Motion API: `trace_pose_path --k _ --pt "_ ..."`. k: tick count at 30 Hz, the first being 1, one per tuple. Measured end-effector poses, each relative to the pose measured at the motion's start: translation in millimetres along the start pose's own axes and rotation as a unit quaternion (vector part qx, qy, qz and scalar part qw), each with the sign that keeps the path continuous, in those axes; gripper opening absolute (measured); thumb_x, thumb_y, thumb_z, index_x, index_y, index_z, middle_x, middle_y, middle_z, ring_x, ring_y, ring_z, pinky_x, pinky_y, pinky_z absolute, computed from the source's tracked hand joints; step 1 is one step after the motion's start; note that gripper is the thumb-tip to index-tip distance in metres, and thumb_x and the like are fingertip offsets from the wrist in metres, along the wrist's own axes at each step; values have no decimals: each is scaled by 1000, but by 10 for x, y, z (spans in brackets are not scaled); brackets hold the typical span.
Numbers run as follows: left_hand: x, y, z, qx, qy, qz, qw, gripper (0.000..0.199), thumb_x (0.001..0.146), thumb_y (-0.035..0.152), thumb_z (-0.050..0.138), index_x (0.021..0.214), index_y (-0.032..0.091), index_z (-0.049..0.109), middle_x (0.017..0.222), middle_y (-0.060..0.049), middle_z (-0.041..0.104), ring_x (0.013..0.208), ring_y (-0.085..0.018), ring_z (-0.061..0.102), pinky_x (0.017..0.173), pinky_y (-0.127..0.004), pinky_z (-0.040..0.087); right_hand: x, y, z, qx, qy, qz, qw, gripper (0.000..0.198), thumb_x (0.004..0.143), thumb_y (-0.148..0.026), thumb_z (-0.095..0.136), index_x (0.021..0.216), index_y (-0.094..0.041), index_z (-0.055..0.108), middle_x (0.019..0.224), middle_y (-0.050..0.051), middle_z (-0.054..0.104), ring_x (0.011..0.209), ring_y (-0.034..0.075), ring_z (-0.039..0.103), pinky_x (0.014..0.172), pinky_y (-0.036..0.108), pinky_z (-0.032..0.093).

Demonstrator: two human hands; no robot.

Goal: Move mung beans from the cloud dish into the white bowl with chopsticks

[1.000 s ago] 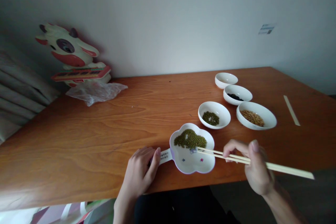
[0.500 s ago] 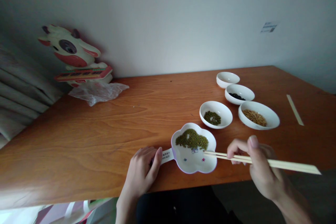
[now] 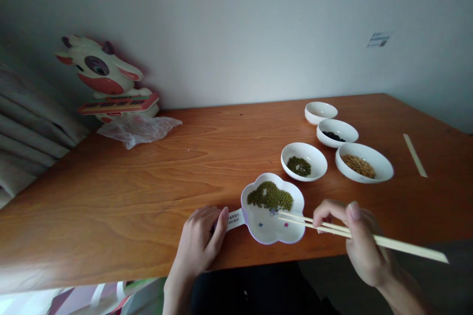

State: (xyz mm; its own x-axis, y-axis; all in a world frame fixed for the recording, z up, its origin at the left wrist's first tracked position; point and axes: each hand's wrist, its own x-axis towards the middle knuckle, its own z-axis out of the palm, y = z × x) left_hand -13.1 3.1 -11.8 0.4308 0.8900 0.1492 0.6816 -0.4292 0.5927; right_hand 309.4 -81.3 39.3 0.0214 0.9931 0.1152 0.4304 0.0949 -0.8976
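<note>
My left hand (image 3: 202, 237) is closed around the handle of a white cloud-shaped dish (image 3: 271, 234) with a purple rim and small printed pictures. Green mung beans (image 3: 271, 196) lie heaped in the dish's far half. Wooden chopsticks (image 3: 327, 227) are gripped in my right hand (image 3: 364, 241); their tips are slightly apart over the dish's bare near half, just short of the beans, with nothing seen between them. Whether the tips touch the dish I cannot tell. Right behind the dish stands a white bowl (image 3: 317, 167) with a smaller lot of mung beans.
Further right are a bowl (image 3: 384, 170) of tan grains, a bowl (image 3: 349, 134) with dark beans, and another white bowl (image 3: 320, 110). A paper strip (image 3: 415, 155) lies at the far right. On the left stand a cow-shaped toy keyboard (image 3: 111, 78) and a crumpled plastic bag (image 3: 138, 130).
The chopsticks have moved left, further over the dish, and their tips have spread a little. My right hand has shifted slightly left and down. My left hand and the dish stay in place.
</note>
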Motion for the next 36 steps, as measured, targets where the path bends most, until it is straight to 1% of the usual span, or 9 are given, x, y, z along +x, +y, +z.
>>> trace_pose_path --k 6,14,19,24,28,32,34,36 --pt "5 5 -11 -2 -5 -1 1000 39 108 36 39 74 20 49 73 -2 60 70 -17 53 72 -32 37 30 0 86 4 11 1 1000 74 104 -62 7 76 -23 64 71 5 65 70 22 63 66 34 47" --pt "-1 7 1 2 4 0 1000 39 107 36 40 73 21 48 71 -3 60 68 -18 54 70 -31 37 41 101 102 21 33 -11 999 75 105 -59 8 73 -24 66 67 5 64 67 22 62 62 33 47" --pt "-4 22 -7 -4 3 0 1000 37 107 34 41 73 20 48 71 -2 59 68 -17 53 71 -31 37 62 104 112 17 34 -12 999 71 107 -55 11 73 -23 66 68 5 65 67 21 62 63 33 46" --pt "5 21 -13 -1 3 0 1000 37 107 33 41 72 21 47 71 -2 59 68 -17 52 71 -30 37 84 115 117 4 61 -12 998 73 107 -54 14 69 -23 68 64 5 65 64 20 62 62 32 45" --pt "5 19 -15 -3 -1 1 1000 37 107 33 42 72 20 47 71 -2 59 69 -17 52 71 -30 37 82 135 124 19 75 -16 997 74 107 -54 15 67 -23 69 63 5 66 63 20 62 62 33 45" --pt "2 26 -16 -5 1 1 1000 37 106 33 42 72 20 47 71 -2 59 68 -17 52 70 -30 37 64 158 83 47 81 -17 995 79 106 -56 11 66 -23 70 64 5 66 64 21 62 63 35 44" --pt "2 28 -15 -5 4 2 1000 36 106 33 42 72 20 48 71 -2 59 69 -17 53 70 -29 37 71 166 17 71 105 -26 992 81 105 -59 10 66 -23 71 64 6 66 65 22 62 62 36 45" --pt "2 25 -13 -5 3 2 1000 36 106 33 42 73 20 48 71 -2 60 69 -17 53 70 -29 37 112 173 -82 93 146 -45 984 83 103 -64 12 66 -23 74 63 8 66 65 24 62 61 36 46"
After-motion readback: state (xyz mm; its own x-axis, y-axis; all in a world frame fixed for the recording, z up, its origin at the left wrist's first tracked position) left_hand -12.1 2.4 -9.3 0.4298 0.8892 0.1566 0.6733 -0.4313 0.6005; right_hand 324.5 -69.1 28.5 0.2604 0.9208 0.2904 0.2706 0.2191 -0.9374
